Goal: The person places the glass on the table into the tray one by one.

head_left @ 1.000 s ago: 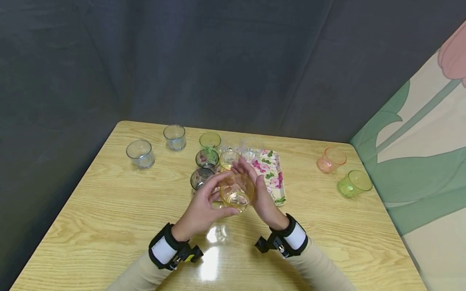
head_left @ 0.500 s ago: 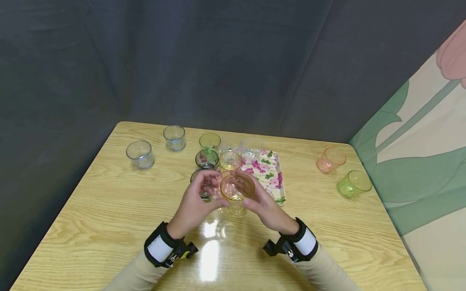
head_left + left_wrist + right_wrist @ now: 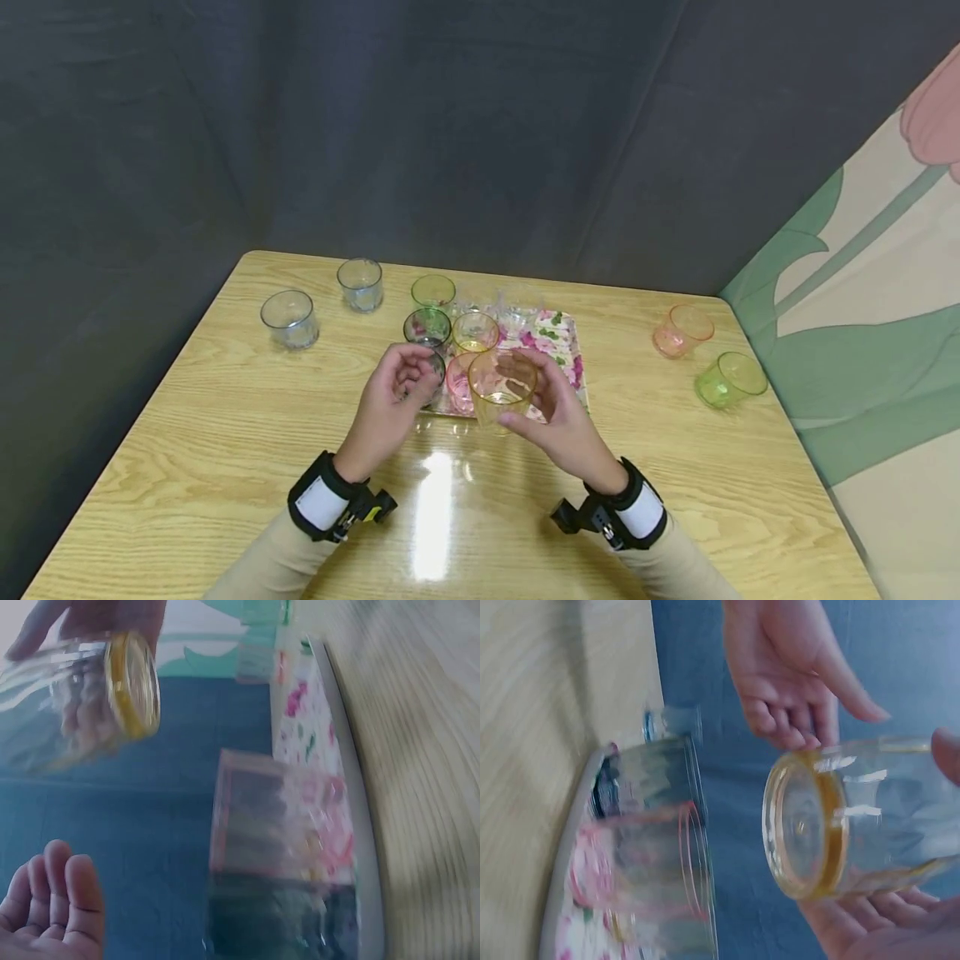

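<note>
My right hand grips a yellow-tinted drinking glass by its side, thumb in front and fingers behind. The glass is held up over the front edge of a floral tray, and its thick base shows in the right wrist view. My left hand, fingers loosely curled and holding nothing, is apart from the glass on its left. It partly hides a dark glass on the tray. A pink glass stands beside the dark one, partly behind the yellow glass in the head view.
Farther back on the tray stand a second yellow glass, a dark green glass, a light green glass and clear glasses. Two bluish glasses stand at the left; an orange glass and a green glass at the right.
The left hand has let go of the yellow glass and moved left. The right hand has closed round the glass and shifted slightly right with it, uncovering the pink glass.
</note>
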